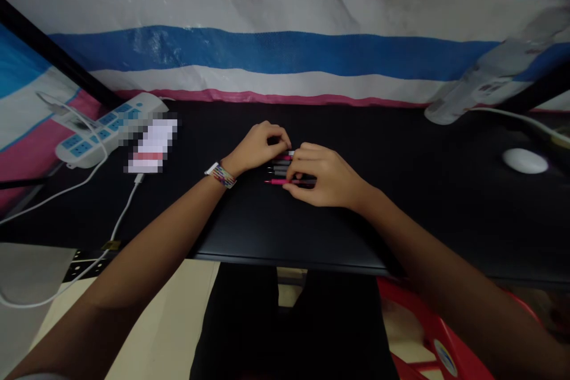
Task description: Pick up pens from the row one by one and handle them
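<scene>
Several pens lie side by side on the black desk, between my two hands. Nearest to me is a pink pen, with the thumb and fingers of my right hand closed round its middle. The right fingers also cover parts of the grey pens behind it. My left hand rests at the far left of the row, thumb and forefinger pinched together beside another pink pen and a white-ended one. Whatever those left fingertips hold is hidden. A woven-band watch is on my left wrist.
At the left stand a white power strip and a phone with a charging cable. A white mouse and a clear cylinder are at the right. Striped sheeting hangs behind; a red stool is below.
</scene>
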Demonstrator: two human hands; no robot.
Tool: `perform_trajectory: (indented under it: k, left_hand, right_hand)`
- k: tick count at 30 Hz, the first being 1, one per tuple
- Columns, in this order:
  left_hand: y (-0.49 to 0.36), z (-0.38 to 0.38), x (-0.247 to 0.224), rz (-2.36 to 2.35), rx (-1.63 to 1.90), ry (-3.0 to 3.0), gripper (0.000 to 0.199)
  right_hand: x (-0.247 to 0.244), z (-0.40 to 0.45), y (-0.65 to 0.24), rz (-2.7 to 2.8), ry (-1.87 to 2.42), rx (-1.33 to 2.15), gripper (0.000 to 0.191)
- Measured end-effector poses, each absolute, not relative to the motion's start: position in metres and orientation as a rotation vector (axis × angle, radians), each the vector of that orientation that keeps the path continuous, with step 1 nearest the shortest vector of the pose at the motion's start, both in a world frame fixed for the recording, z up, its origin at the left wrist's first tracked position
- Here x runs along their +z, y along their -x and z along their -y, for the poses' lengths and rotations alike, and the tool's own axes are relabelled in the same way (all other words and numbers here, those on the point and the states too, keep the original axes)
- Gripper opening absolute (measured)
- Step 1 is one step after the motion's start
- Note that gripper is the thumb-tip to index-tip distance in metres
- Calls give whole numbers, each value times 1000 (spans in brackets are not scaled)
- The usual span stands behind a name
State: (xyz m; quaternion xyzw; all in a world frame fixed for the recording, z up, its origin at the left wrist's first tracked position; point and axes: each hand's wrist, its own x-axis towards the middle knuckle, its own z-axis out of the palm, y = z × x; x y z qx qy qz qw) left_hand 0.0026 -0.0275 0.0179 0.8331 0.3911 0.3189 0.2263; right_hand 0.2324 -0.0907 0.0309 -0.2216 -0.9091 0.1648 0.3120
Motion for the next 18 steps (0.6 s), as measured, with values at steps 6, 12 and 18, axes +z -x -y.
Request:
perform_trajectory:
  k: [6,12,18]
  left_hand:
    - [-3,28,19,-1065,877,-2319,17]
    - [-3,29,21,-1068,856,-2314,17]
    - [-3,29,19,-1069,874,-2301,17]
  right_hand:
    - [31,91,-234,2476,546,407,14]
    - [30,92,-234,2453,596,388,7]
    - [29,90,-236,2464,570,429,7]
